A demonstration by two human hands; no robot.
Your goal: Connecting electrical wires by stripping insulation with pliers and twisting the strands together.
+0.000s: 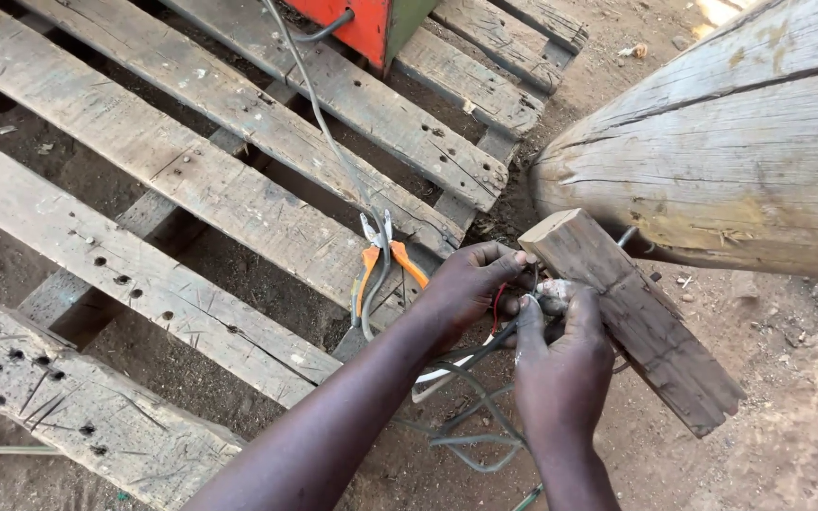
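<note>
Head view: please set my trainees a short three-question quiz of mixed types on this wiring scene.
1. True or false: the orange-handled pliers lie on the pallet, in neither hand.
2. What do the left hand and right hand work on? A) wires B) a saw C) a brick
3. What does the wood block lean against?

Key: 1 true. 2 A, the wires. 3 The big log.

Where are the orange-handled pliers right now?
In the head view, the pliers lie on a pallet plank at centre frame, just left of the left hand, beside the grey cable.
</note>
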